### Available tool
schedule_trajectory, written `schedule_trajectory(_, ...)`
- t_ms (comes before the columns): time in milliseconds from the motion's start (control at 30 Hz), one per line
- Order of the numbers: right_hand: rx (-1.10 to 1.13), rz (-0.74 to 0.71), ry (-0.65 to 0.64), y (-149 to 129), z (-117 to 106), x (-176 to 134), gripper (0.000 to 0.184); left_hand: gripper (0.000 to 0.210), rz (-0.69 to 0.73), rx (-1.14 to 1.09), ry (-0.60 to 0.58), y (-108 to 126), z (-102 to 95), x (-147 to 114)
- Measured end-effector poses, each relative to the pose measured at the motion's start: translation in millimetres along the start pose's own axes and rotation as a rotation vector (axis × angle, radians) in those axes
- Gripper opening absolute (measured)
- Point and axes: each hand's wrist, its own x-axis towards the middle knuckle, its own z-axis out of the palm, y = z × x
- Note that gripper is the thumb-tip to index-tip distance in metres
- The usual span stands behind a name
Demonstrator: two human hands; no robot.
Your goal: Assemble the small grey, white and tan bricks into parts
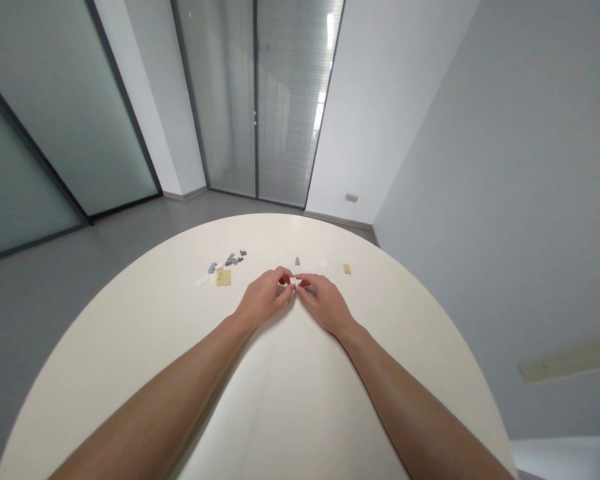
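Observation:
Both hands meet over the middle of a round white table [285, 400]. Between their fingertips is a small white piece [295, 281], perhaps a toy building brick; its exact kind is too small to tell. My left hand [266, 293] pinches its left side with thumb and fingers. From the other side my right hand [325, 300] grips it the same way. Just beyond the fingers lies a small grey piece [297, 261]. To the right of my right hand rests a small yellow piece [347, 269].
Left of my hands, a square yellow plate [223, 278] lies beside several small grey pieces [231, 260] and a long white strip [203, 281]. A faint white piece [323, 264] sits beyond my right hand. Glass partitions [260, 100] and walls stand past the table.

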Motion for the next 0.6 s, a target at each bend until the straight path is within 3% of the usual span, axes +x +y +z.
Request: schedule_trajectory(600,0.063,0.015,0.001,0.1,0.0,-0.5,0.025,0.018,-0.033,0.032,-0.026,-1.7,0.4,0.0)
